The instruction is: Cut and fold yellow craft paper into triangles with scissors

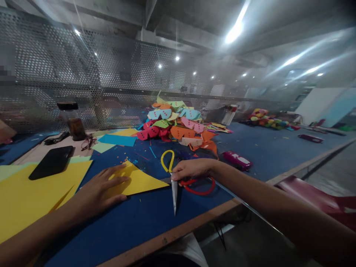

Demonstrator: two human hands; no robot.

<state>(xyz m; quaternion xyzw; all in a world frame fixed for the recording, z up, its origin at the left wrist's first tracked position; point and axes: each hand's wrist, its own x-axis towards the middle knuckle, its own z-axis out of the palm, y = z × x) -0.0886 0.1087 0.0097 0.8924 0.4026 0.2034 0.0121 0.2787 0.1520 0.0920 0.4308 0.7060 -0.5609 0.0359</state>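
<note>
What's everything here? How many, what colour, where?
perforated screen: one, grey, back
ceiling lights: several, white, overhead
table: one, blue, below
paper cut-outs: many, mixed colours, piled mid-table
loose sheets: several, blue, green, yellow, left of pile
large sheets: several, yellow, front left
phone: one, black, left
jar: one, clear, back left
case: one, magenta, right of scissors
chair: one, red, right
other items: several, mixed colours, scattered, blurry
scissors: one, yellow-and-red, in right hand
paper piece: one, yellow, under left hand
left hand: one, bare, on paper piece
right hand: one, bare, on scissors
</note>
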